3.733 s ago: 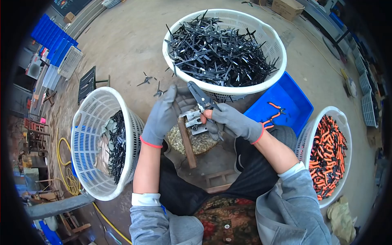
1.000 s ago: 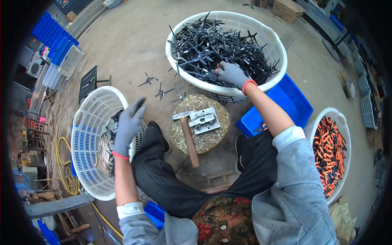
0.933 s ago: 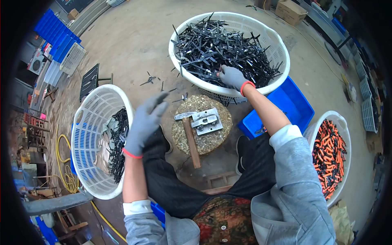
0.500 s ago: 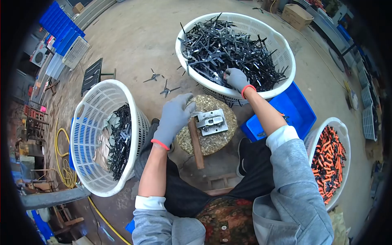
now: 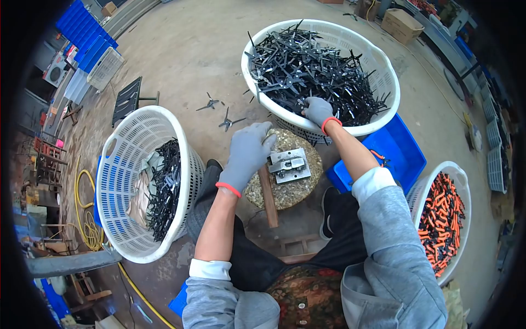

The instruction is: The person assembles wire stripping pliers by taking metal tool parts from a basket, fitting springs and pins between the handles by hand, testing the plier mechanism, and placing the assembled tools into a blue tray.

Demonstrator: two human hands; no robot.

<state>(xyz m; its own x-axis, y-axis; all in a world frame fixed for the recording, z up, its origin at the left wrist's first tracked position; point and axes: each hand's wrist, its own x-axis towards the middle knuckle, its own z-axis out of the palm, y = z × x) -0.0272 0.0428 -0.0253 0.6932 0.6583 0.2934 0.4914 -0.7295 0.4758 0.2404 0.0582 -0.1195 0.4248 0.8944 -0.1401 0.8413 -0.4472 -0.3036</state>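
My right hand (image 5: 318,111), in a grey glove with a red cuff, has its fingers curled at the near edge of a heap of black plier-like metal pieces (image 5: 307,68). What they grip is hidden among the pieces. The heap fills a large white basket (image 5: 388,71). My left hand (image 5: 247,152), gloved alike, has its fingers and thumb apart over the left side of a round stone block (image 5: 257,194). Beside it, a hammer's wooden handle (image 5: 268,198) lies across the block; the hand hides the head end. A metal fixture (image 5: 290,165) sits on the block.
A white basket (image 5: 178,120) at left holds more black pieces. At right stand a blue bin (image 5: 408,151) and a white basket (image 5: 464,189) of orange-and-black handled tools. Two loose pieces (image 5: 227,120) (image 5: 209,102) lie on the floor near a small black-topped stand (image 5: 127,101).
My left hand has moved right, closer to the fixture and over the hammer's head end. My right hand stays at the heap's near edge. The whole view has shifted slightly.
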